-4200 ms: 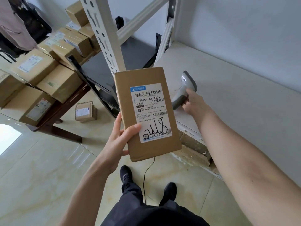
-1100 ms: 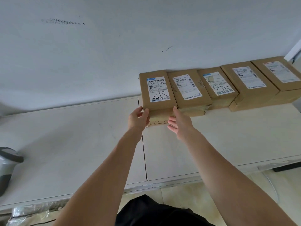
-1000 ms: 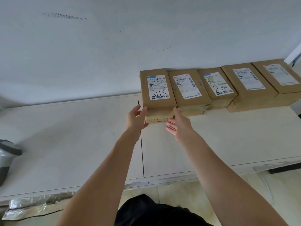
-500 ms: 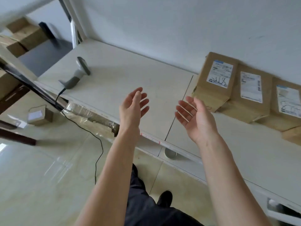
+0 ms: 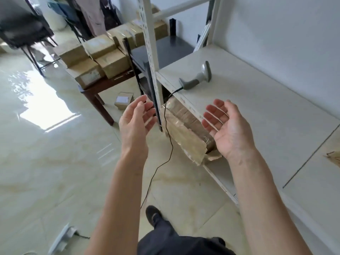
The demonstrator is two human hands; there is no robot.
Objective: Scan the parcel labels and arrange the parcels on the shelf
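While both of our arms reach forward over the tiled floor (image 5: 55, 162), our left hand (image 5: 135, 119) and right hand (image 5: 227, 127) hang in the air with relaxed, slightly bent fingers, palms turned toward each other and holding nothing. At about one o'clock from the right hand, the grey scanner (image 5: 197, 78) lies on its side on the white shelf (image 5: 266, 107), near the shelf's front edge, and its black cable (image 5: 166, 137) drops over that edge and trails down to the floor between our hands. Below the shelf board, between the two hands, a taped cardboard bundle (image 5: 185, 132) sits tucked under the edge. Toward eleven o'clock from the left hand, a dark wooden table (image 5: 103, 85) carries a cluster of brown parcels (image 5: 99, 54), blurred so that their labels cannot be read. One small parcel (image 5: 123, 100) with a white label lies on the floor just beside the table leg, close to the fingertips of the left hand as we see it. At six o'clock our dark trousers and a black shoe (image 5: 153, 214) show.
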